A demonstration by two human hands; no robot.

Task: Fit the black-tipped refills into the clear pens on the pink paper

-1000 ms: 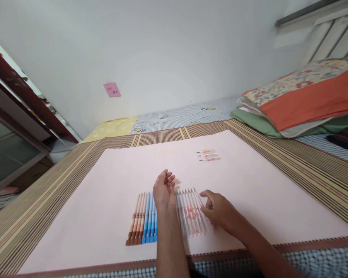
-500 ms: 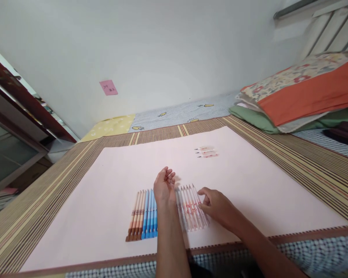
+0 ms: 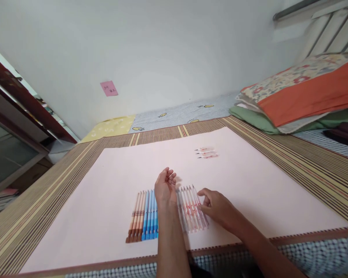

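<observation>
A row of pens lies side by side on a pale pink sheet [image 3: 113,216]. At its left end are brown-and-cream pens [image 3: 137,216], then blue pens [image 3: 150,214]. Clear pens with pink-red prints [image 3: 193,210] make up the right end. My left hand [image 3: 166,186] rests across the middle of the row, palm turned up, fingers loosely curled and holding nothing; its forearm hides the pens beneath. Beside the rightmost clear pen is my right hand [image 3: 216,204], thumb and index finger apart at the pen's side. Whether they touch it I cannot tell.
Farther back on the sheet lie three slim clear pens [image 3: 206,153] with dark tips. A striped mat [image 3: 278,166] surrounds the sheet. Folded bedding [image 3: 304,90] is stacked at the right, against the wall side. A pink note [image 3: 109,88] sticks to the wall.
Almost nothing differs. The view has shifted very slightly; both hands and the pens keep their places.
</observation>
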